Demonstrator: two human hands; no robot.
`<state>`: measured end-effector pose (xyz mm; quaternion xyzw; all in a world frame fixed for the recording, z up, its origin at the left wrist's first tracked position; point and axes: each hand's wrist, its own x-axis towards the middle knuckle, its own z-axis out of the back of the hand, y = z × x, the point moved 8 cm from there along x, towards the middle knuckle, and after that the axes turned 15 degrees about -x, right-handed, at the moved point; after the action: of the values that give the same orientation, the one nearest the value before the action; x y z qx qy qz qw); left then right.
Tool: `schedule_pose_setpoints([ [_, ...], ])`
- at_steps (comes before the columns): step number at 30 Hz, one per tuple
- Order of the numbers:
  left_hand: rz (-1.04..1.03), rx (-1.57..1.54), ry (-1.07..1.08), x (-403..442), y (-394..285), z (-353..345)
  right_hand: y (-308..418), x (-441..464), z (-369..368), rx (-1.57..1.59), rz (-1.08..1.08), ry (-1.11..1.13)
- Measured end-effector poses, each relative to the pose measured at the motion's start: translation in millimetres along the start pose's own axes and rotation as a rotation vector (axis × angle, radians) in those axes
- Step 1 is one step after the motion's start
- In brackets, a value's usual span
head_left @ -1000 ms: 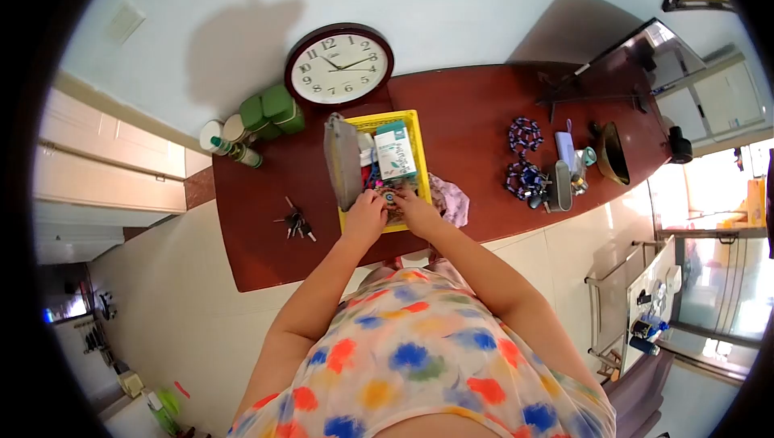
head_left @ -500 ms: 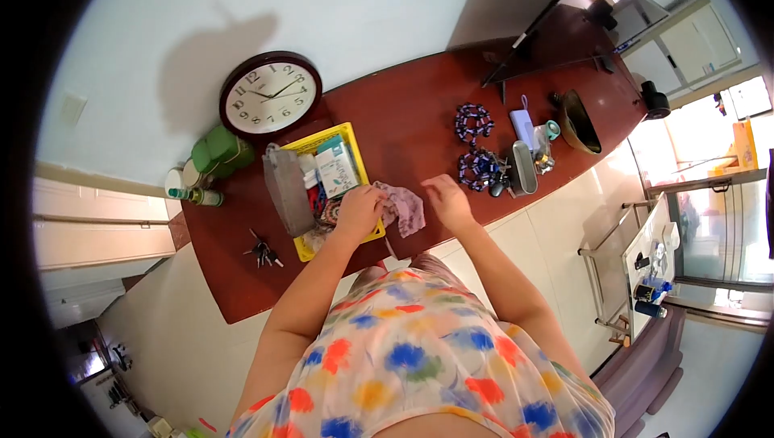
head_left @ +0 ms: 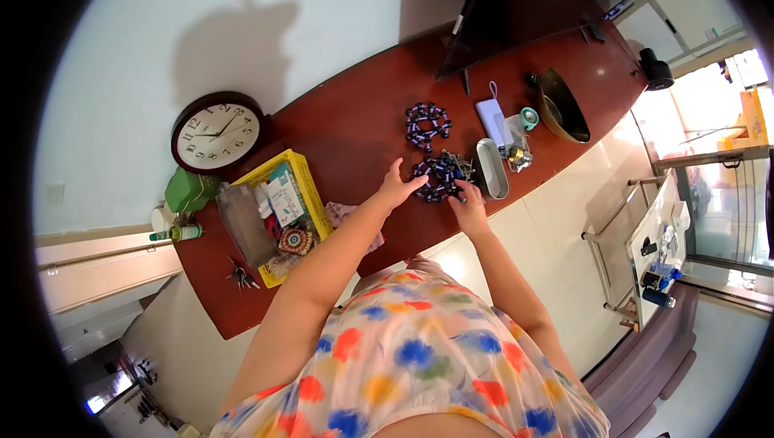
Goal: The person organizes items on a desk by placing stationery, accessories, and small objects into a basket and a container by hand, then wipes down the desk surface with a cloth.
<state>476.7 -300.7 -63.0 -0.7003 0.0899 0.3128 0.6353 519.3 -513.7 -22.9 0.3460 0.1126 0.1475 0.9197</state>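
Note:
My left hand [head_left: 398, 187] is open, thumb and fingers apart, at the left edge of the nearer coil of dark purple and black beads [head_left: 436, 177]. At that coil's right front side is my right hand [head_left: 470, 207], its fingers curled together around a small dark item that I cannot make out clearly. A bunch of keys [head_left: 463, 166] lies against the beads just beyond those fingers. The farther bead coil [head_left: 427, 125] rests behind on the table. An oval metal tin [head_left: 492, 169] stands right of my right hand. Partly behind my left forearm lies a pink patterned cloth [head_left: 339, 212].
A yellow basket [head_left: 300, 172] holds boxes and small items, left of my arms. A clock [head_left: 216, 132] leans at the wall. Right of the tin are a lilac power bank [head_left: 491, 121], a tape roll [head_left: 529, 119] and a dark bowl [head_left: 564, 106]. A screen [head_left: 516, 27] stands behind.
The view has shifted right. My left hand has left the basket and cloth and moved right to the beads. My right hand has moved right to the beads and keys.

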Motion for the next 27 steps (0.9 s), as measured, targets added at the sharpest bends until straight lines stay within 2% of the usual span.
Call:
schedule_pose_setpoints([
  [1,0.057,-0.012,0.004,5.2,0.5,-8.9,0.2,3.3,-2.4,-0.021,0.068,-0.021],
  [5,0.038,0.036,-0.003,23.1,17.8,-24.9,-2.6,8.8,-15.4,0.035,0.034,0.093],
  [8,0.273,-0.317,0.068,-6.0,3.2,-35.6,5.5,11.7,-20.5,0.095,0.022,0.258],
  [9,0.191,-0.236,0.014,-2.8,2.5,-27.7,6.7,11.9,-25.0,0.113,0.016,0.33],
  [11,0.037,-0.077,-0.099,2.1,7.8,-7.8,9.2,16.2,-26.1,0.192,0.051,0.305],
  [13,-0.029,-0.032,-0.172,-1.1,11.6,12.2,13.4,24.7,-20.4,0.209,0.069,0.315],
  [17,-0.012,-0.153,-0.267,-19.1,15.1,54.9,16.6,63.3,-2.1,0.18,0.022,0.128],
  [18,0.009,-0.268,-0.3,-36.5,-2.2,58.6,13.1,79.4,-3.3,0.136,0.124,0.049],
  [19,0.04,-0.273,-0.311,-47.9,-12.5,64.0,31.2,91.1,9.6,0.082,0.123,0.024],
  [21,0.097,-0.283,-0.332,-63.5,-21.7,79.0,62.1,118.7,25.6,-0.058,0.253,-0.099],
  [25,0.124,-0.384,-0.377,-80.8,-19.6,95.2,77.7,163.6,-0.2,-0.286,0.203,-0.003],
  [27,0.024,-0.371,-0.385,-67.1,11.6,107.3,78.2,176.1,-20.6,-0.435,0.145,0.074],
])
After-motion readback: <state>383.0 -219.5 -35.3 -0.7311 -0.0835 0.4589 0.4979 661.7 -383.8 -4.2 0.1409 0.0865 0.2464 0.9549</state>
